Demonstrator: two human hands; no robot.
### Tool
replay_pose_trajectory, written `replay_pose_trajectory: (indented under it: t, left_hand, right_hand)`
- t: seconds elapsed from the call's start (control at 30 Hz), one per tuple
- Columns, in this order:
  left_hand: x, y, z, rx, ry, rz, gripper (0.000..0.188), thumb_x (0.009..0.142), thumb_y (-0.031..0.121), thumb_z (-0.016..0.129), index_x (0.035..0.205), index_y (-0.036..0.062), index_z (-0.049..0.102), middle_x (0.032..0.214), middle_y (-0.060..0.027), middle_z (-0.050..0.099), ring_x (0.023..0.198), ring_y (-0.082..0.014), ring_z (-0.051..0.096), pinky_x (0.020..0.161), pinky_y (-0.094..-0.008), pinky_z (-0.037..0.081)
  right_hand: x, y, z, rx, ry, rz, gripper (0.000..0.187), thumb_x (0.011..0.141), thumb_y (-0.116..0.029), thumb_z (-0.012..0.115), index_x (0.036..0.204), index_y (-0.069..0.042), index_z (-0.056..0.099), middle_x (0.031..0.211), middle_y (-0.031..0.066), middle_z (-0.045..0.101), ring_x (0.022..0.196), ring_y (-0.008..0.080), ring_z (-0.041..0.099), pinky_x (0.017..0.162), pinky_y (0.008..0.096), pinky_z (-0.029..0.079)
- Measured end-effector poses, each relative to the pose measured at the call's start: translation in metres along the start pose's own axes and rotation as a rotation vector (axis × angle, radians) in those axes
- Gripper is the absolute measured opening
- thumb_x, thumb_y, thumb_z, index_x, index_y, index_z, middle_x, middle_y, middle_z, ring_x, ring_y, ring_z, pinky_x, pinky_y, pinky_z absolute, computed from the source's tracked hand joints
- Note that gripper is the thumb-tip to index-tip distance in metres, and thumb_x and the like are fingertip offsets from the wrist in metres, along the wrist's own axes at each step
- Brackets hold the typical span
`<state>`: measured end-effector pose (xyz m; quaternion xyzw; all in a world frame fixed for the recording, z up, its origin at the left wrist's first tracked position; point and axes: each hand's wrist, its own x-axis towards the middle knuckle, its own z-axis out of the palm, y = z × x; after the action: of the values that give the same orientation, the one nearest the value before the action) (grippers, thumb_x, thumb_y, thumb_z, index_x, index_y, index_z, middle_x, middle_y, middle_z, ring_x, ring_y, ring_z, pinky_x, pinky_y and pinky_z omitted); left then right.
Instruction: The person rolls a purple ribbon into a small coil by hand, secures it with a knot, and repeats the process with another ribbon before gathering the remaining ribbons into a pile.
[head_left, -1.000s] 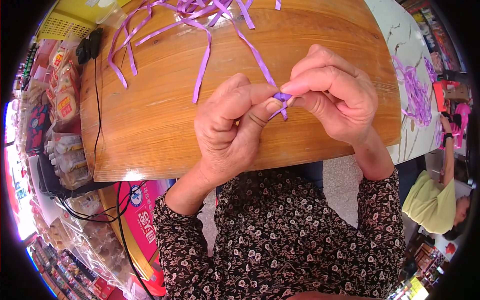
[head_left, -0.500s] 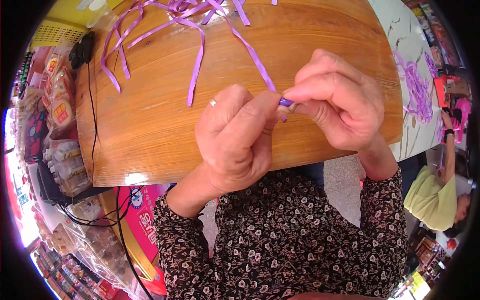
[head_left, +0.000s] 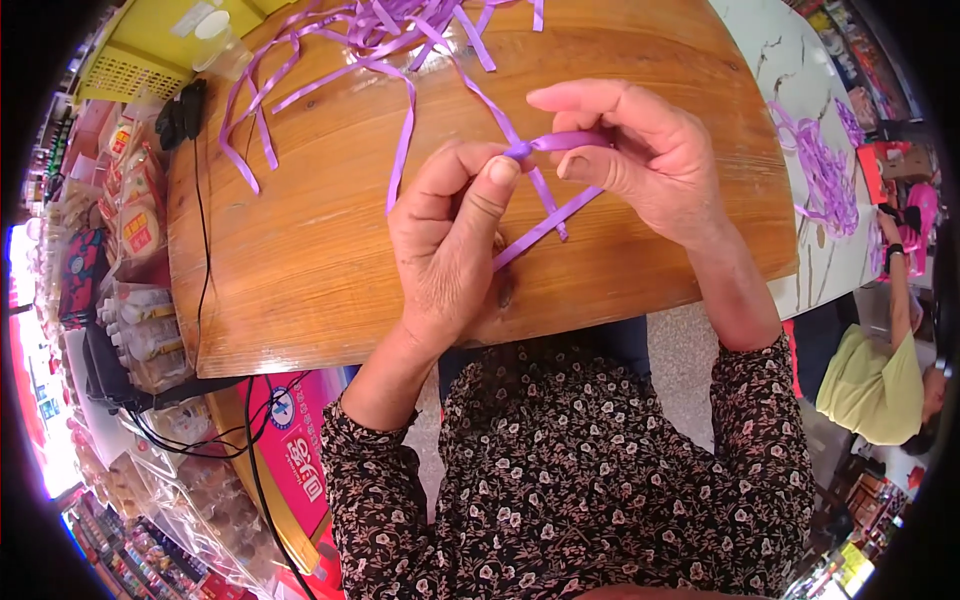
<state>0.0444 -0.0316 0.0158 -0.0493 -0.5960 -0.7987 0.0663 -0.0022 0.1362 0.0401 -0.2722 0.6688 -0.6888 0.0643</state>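
Observation:
Above the wooden table, my left hand (head_left: pixel 445 235) pinches a purple ribbon (head_left: pixel 572 142) between thumb and forefinger, right beside a small knot (head_left: pixel 519 150). From the knot a band of that ribbon runs right into my right hand (head_left: pixel 660 165). There the forefinger stretches out above it and the thumb lies below; where it is gripped, deeper in the fingers, is partly hidden. A loose ribbon tail (head_left: pixel 545 232) slants across the table below both hands. Another strip passes behind the knot toward a tangled pile of purple ribbons (head_left: pixel 400 22) at the far edge.
At the far left stand a yellow basket (head_left: pixel 130 75) and a clear plastic cup (head_left: pixel 222 45). A black cable (head_left: pixel 203 230) crosses the table's left side. More purple ribbon (head_left: pixel 828 175) lies on a white marbled table at right, near a person in a yellow-green top (head_left: pixel 870 385).
My hands have shifted away from my body and opened up from a close two-handed pinch. The right fingers have spread, and the knot and ribbon band now show between the hands.

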Motion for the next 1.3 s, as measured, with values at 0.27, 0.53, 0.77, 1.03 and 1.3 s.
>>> replay_pose_trajectory:
  t: [0.27, 0.53, 0.77, 1.03, 1.3]
  left_hand:
    - [0.002, -0.007, -0.006, -0.093, -0.092, -0.214, 0.023, 0.095, 0.021, 0.049, 0.095, 0.0022, 0.063, 0.066, 0.0078, 0.044, 0.063, -0.0003, 0.036, 0.055, -0.0158, 0.030]
    - [0.011, -0.015, -0.007, 0.351, -0.111, -0.010, 0.018, 0.091, 0.012, 0.052, 0.104, 0.0018, 0.060, 0.077, 0.0023, 0.046, 0.073, -0.0056, 0.044, 0.059, -0.0188, 0.038]
    - [0.018, -0.012, -0.021, 0.390, -0.054, 0.014, 0.029, 0.088, 0.002, 0.051, 0.116, 0.0007, 0.053, 0.098, -0.0026, 0.053, 0.090, -0.0091, 0.050, 0.077, -0.0231, 0.042]
    - [0.026, -0.028, -0.033, 0.334, -0.125, -0.095, 0.021, 0.089, 0.007, 0.053, 0.108, -0.0010, 0.058, 0.086, -0.0008, 0.058, 0.076, -0.0087, 0.053, 0.069, -0.0217, 0.042]
    - [0.026, -0.037, -0.013, 0.275, -0.149, -0.282, 0.017, 0.088, 0.007, 0.055, 0.103, 0.0009, 0.061, 0.081, 0.0014, 0.056, 0.072, -0.0046, 0.051, 0.063, -0.0178, 0.041]
  right_hand:
    - [0.000, 0.011, -0.011, -0.245, 0.002, -0.152, 0.022, 0.078, 0.002, 0.064, 0.100, 0.000, 0.064, 0.089, 0.0029, 0.060, 0.077, 0.0078, 0.056, 0.066, 0.0179, 0.045]
    - [-0.010, 0.002, -0.035, -0.312, 0.108, -0.086, 0.008, 0.082, 0.000, 0.062, 0.089, -0.002, 0.065, 0.084, 0.0023, 0.060, 0.076, 0.0080, 0.055, 0.063, 0.0189, 0.043]
    - [-0.042, -0.017, -0.109, -0.401, 0.269, -0.009, 0.009, 0.084, -0.002, 0.060, 0.092, -0.002, 0.064, 0.086, 0.0010, 0.061, 0.077, 0.0067, 0.055, 0.068, 0.0199, 0.043]
    - [-0.116, -0.049, -0.270, -0.753, 0.883, -0.086, 0.023, 0.082, -0.019, 0.064, 0.101, -0.007, 0.066, 0.088, 0.0046, 0.067, 0.081, 0.0138, 0.061, 0.073, 0.0264, 0.047]
    - [-0.208, -0.030, -0.423, -2.044, 0.647, 0.028, 0.032, 0.082, -0.022, 0.062, 0.107, -0.002, 0.061, 0.101, 0.0154, 0.063, 0.089, 0.0339, 0.060, 0.082, 0.0369, 0.046]
